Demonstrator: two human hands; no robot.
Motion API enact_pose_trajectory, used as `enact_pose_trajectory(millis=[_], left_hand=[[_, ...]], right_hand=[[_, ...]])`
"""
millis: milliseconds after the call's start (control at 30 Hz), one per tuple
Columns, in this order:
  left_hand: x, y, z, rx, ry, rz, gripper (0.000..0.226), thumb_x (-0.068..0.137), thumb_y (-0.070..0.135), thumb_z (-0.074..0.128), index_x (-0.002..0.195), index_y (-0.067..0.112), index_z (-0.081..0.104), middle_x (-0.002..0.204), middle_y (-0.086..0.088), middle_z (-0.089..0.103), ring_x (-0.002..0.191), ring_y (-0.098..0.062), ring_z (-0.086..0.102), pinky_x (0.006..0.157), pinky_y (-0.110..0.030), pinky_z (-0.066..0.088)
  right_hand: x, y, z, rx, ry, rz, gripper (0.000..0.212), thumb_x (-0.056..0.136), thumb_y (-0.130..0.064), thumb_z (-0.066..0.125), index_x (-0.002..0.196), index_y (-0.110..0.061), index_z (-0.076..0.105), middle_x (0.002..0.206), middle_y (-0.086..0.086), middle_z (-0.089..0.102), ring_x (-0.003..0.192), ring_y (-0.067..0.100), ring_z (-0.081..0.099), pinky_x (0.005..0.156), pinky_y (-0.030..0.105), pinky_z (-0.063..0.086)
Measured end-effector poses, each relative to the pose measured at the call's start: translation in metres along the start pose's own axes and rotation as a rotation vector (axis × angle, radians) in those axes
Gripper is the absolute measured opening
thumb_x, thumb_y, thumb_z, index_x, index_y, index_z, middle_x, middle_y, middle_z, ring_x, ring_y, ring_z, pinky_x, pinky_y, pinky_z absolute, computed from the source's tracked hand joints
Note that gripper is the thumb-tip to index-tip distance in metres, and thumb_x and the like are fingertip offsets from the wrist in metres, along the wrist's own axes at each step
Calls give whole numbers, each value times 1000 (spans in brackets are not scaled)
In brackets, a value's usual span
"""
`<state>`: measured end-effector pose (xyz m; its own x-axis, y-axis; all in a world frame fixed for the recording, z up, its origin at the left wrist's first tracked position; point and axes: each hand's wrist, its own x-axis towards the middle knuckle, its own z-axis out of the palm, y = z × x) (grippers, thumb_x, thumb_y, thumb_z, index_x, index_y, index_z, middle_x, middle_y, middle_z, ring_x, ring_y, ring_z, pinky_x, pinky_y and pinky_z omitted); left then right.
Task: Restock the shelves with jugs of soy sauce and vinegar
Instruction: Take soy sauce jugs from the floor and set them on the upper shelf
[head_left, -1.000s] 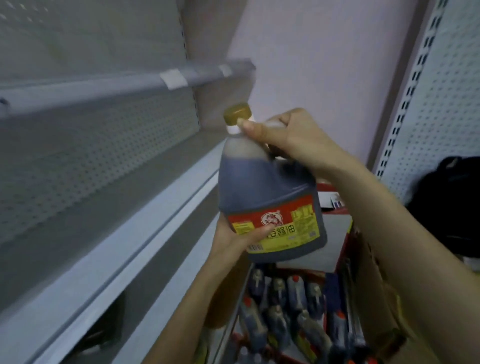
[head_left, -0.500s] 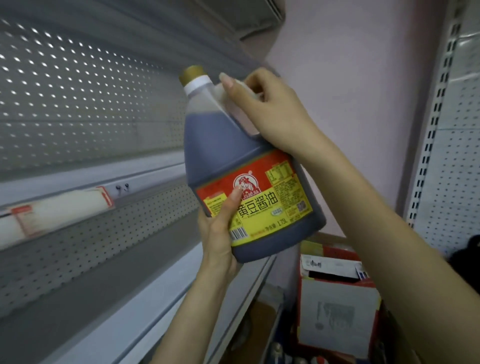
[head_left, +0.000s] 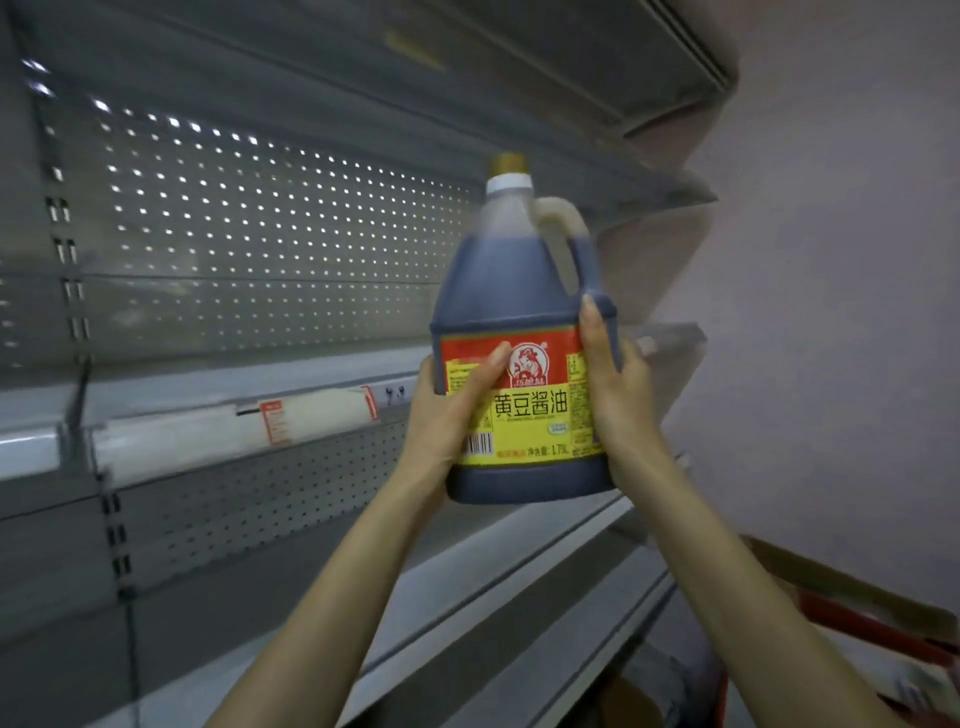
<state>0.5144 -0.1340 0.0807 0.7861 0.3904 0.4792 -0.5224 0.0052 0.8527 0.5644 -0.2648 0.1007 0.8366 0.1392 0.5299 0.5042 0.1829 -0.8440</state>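
Note:
A large jug of dark soy sauce (head_left: 519, 291) with a gold cap, a side handle and a red and yellow label stands upright in the air in front of the grey shelves. My left hand (head_left: 447, 421) grips its lower left side, thumb across the label. My right hand (head_left: 618, 395) clasps the lower right side below the handle. The jug's base hangs level with the front rail of the upper shelf (head_left: 311, 379), which carries nothing.
Grey perforated back panels (head_left: 260, 234) run behind the shelves. A white price strip (head_left: 291, 415) lines the upper shelf rail. A lower shelf (head_left: 467, 597) slopes beneath my arms. A pink wall (head_left: 831, 312) stands to the right, with a red and brown carton edge (head_left: 883, 629) below.
The jug has risen and turned upright. My right hand left the handle and now holds the jug's lower right side. My view tilted upward, off the carton of jugs.

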Motion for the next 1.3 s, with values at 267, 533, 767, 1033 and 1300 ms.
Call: enact_pose_trajectory(millis=[267,533,767,1033,1300], left_hand=[[-18,19,-9,211,178,53,86,51,68,71,120,19,54,100,-2,74,84,-18,73,78,-40,59],[-73,53,-14,346,357,108,85,54,68,68,122,20,52,104,-2,72,88,-16,72,78,-36,58],[-118,83,-21,420,464,139,86,53,68,66,122,17,53,103,-1,72,87,-14,72,70,-26,57],[-149,110,-42,457,533,187,84,51,65,66,119,18,54,100,0,73,85,-13,72,63,-19,55],[-190,134,-98,553,606,161,87,48,70,64,121,24,53,101,4,72,84,-7,71,63,-17,54]], right_hand=[[-7,9,12,233,-123,21,63,71,-69,46,109,-19,56,86,0,73,76,11,72,64,24,54],[-35,-9,24,317,-323,63,70,67,-75,44,110,-21,55,95,4,72,86,19,71,83,40,57],[-71,-31,36,418,-444,53,69,66,-73,44,108,-19,55,93,4,71,87,22,70,81,38,58],[-102,-50,60,505,-493,57,62,71,-78,50,101,-24,56,94,5,71,91,25,69,88,48,55],[-152,-54,116,579,-552,85,51,70,-70,47,99,-29,55,92,2,71,89,20,70,88,45,56]])
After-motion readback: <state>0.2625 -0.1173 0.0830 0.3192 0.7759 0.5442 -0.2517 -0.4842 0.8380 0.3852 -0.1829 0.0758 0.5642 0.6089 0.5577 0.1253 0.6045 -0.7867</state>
